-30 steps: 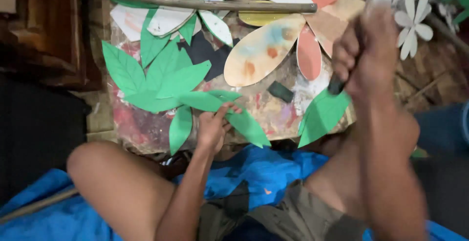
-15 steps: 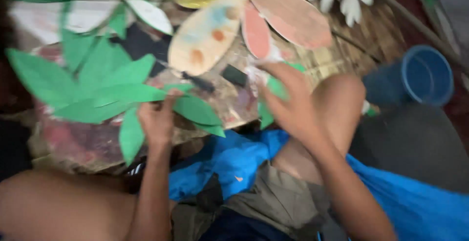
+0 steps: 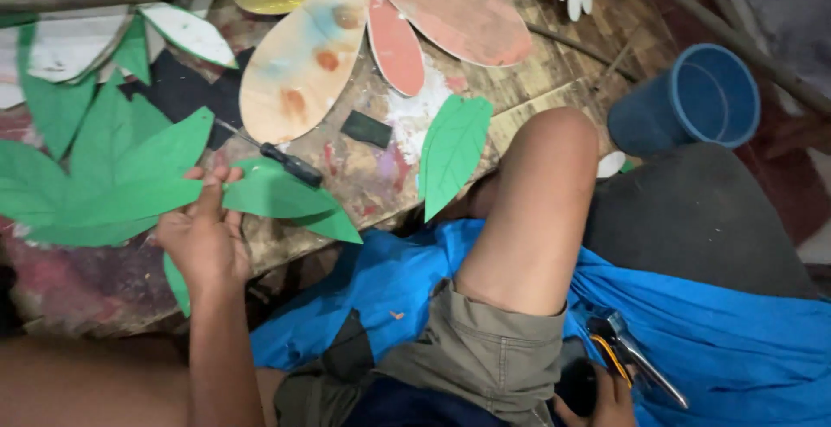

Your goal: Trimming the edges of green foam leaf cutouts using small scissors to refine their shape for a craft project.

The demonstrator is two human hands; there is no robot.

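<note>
Leaf work, L to R. L hand (image 3: pixel 203 241) sat at the near edge of the worktop (image 3: pixel 381 185), grip pinched on the green leaf cluster (image 3: pixel 112 193): thumb on top, fingers under, where the leaf bases met. Cluster lay flat on the worktop, fanned out to the L, one leaf tip pointing R past the hand. Black-handled cutter (image 3: pixel 293 166) lay just R of the thumb, touching that leaf, not held. Small black block (image 3: pixel 366 128) and wooden petal (image 3: pixel 303 59) lay beyond it. Single green leaf (image 3: pixel 452 150) lay apart, beside the raised knee (image 3: pixel 537 202). Blue cup (image 3: pixel 705 98) stood far R, off the worktop. R hand (image 3: pixel 606 401) was low at the frame edge on the blue cloth (image 3: pixel 736 349), touching the handles of a plier-like tool (image 3: pixel 636 358); mostly cut off, so can't tell if that grip was clenched or loose.

Judgement on doing it well: keep the pinch at the bases so the fan doesn't slip, press flat w/o creasing the paper, keep fingers clear of the cutter's blade end, and don't drag the cluster over the rough paint patches.
</note>
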